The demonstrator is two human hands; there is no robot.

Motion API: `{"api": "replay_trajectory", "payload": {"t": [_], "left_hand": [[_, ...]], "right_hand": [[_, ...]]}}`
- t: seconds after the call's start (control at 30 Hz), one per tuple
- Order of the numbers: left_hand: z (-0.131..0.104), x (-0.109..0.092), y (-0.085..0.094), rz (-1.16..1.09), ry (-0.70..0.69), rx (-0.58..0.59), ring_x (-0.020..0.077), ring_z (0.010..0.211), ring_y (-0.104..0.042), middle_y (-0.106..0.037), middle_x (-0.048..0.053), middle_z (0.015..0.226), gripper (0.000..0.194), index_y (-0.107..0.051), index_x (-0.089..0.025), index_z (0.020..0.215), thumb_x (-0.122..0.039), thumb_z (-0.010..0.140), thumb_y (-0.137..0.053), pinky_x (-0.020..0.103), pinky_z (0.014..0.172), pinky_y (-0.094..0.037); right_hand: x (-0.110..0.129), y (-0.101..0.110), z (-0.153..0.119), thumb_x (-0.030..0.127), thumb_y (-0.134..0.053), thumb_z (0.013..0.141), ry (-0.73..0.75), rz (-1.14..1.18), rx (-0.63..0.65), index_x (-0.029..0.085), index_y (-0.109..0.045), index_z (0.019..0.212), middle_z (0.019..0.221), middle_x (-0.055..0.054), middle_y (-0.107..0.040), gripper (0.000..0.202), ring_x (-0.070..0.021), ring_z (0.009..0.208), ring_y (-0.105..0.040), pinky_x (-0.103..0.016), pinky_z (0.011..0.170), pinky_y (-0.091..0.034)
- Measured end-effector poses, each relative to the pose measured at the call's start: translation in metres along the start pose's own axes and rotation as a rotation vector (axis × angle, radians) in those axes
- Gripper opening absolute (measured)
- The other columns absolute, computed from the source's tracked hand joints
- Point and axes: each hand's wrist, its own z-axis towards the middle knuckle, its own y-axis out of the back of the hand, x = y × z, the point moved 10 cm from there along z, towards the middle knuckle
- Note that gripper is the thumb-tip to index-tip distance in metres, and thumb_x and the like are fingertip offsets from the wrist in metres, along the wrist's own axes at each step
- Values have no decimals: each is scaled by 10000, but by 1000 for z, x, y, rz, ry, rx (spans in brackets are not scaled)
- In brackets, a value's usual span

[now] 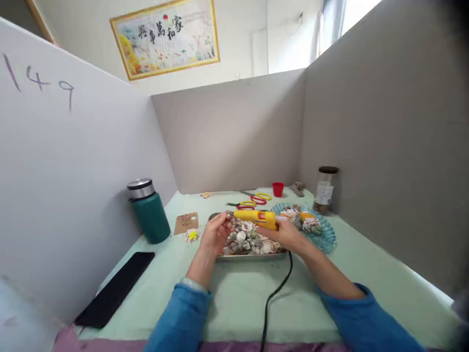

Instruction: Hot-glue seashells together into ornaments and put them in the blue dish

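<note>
My right hand (287,235) grips a yellow hot glue gun (251,215) by its handle, with the nozzle pointing left. The nozzle meets the fingertips of my left hand (215,234), whose thumb and fingers are pinched together. Something small may be between them, too small to make out. Below both hands lies a metal tray (252,257) full of shells and small stones (244,238). A black cord (273,295) runs down from the glue gun to the table's front edge.
Left are a green thermos (149,215), black phone-like slab (116,288), brown card (186,223) and yellow-centred piece (192,235). Behind are scissors (258,197), more scissors (242,205) and a red cup (278,189). Right are a blue plate (328,239) of shells and a jar (325,190). Partitions surround the table.
</note>
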Motion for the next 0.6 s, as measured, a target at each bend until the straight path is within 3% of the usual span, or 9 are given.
{"api": "replay_trajectory", "payload": {"t": [0.6], "left_hand": [[-8, 2, -7, -55, 109, 45, 55, 580, -547, -592, -10, 722, 227, -641, -116, 892, -196, 713, -755, 172, 543, -513]], "right_hand": [[-2, -1, 3, 489, -677, 694, -12, 123, -5, 136, -638, 840, 587, 40, -422, 384, -86, 521, -345, -221, 474, -273]]}}
